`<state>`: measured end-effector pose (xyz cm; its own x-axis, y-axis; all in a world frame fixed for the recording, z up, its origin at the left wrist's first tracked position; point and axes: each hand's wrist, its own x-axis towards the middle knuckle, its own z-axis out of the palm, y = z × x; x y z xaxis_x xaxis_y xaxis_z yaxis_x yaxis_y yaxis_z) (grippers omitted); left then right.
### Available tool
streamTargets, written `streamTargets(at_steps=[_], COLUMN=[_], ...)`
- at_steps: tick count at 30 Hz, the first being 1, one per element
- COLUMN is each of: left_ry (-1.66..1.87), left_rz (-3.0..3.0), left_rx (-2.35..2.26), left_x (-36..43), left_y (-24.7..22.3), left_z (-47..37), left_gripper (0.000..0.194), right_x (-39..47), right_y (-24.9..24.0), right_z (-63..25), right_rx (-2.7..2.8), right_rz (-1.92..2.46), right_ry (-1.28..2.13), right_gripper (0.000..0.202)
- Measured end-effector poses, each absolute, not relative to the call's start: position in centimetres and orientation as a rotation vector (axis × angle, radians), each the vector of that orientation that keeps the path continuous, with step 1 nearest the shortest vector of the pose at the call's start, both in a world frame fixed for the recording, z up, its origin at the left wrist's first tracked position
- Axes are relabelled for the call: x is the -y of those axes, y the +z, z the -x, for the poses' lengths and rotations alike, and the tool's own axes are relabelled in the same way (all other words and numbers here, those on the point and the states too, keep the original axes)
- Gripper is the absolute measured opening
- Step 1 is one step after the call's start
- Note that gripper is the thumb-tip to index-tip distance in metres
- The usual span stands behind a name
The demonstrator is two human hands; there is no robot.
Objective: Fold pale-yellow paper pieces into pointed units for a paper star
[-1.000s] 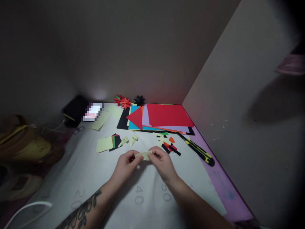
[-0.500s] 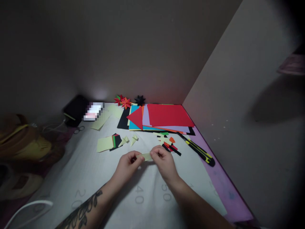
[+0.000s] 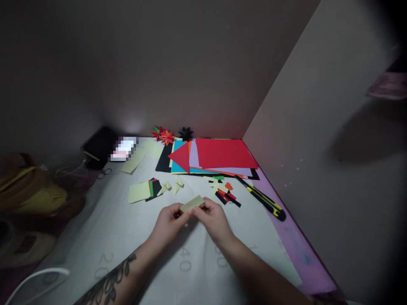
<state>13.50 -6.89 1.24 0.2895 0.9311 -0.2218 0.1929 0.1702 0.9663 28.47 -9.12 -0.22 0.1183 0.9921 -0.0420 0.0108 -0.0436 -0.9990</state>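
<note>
Between my two hands is a small piece of pale yellow paper (image 3: 192,204), raised a little above the white table cover. My left hand (image 3: 170,218) pinches its left end, with thumb and fingers closed. At the right end my right hand (image 3: 213,215) grips it, its thumb close to the left thumb along the lower edge. Two small folded pale yellow paper pieces (image 3: 179,186) lie just beyond my left hand. Left of them sits a stack of small paper squares (image 3: 139,192), pale yellow on top, with black, green and red edges showing.
Paper scraps (image 3: 225,192) lie beyond my right hand, with a yellow and black utility knife (image 3: 262,199) to their right. Coloured paper sheets (image 3: 227,153) and folded paper stars (image 3: 167,137) are by the wall. A lit phone (image 3: 123,149) and scissors (image 3: 104,173) are at the left.
The pale yellow paper has tilted up and shows more of its face above my fingers. My right hand has shifted slightly left, bringing the thumbs closer together.
</note>
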Motion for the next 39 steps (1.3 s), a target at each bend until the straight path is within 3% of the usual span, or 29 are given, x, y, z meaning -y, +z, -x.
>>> streamTargets(at_steps=[8,16,21,27,31,33,39], left_ry=[0.731,0.823,0.826,0.853,0.839,0.814,0.705], left_rz=[-1.322,-1.549,-1.636,-1.779,-1.658,-1.604,-1.642], left_rx=[-1.252,-1.321,-1.311,-1.266,-1.093,-1.075,-1.232], left_x=[6.8,7.0,7.1,6.9,6.8,6.8,6.7], left_y=[1.4,1.4,1.1,0.9,0.9,0.8,0.1], left_z=[-13.4,-13.3,-13.1,-12.5,-12.2,-12.2,-12.8], left_gripper=[0.028,0.018,0.017,0.016,0.042,0.045,0.021], right_x=[8.0,9.0,9.3,8.9,8.6,8.6,8.3], right_y=[-0.1,1.0,1.1,0.8,0.4,0.4,0.6], right_z=[-30.5,-30.8,-30.8,-30.9,-30.9,-30.9,-31.3], right_rx=[0.785,1.225,1.297,1.349,1.302,1.397,1.712], right_rz=[1.232,1.109,1.145,1.167,1.28,1.295,1.299], right_ry=[1.037,0.827,0.848,0.998,0.992,0.994,0.881], right_gripper=[0.022,0.007,0.01,0.029,0.007,0.009,0.029])
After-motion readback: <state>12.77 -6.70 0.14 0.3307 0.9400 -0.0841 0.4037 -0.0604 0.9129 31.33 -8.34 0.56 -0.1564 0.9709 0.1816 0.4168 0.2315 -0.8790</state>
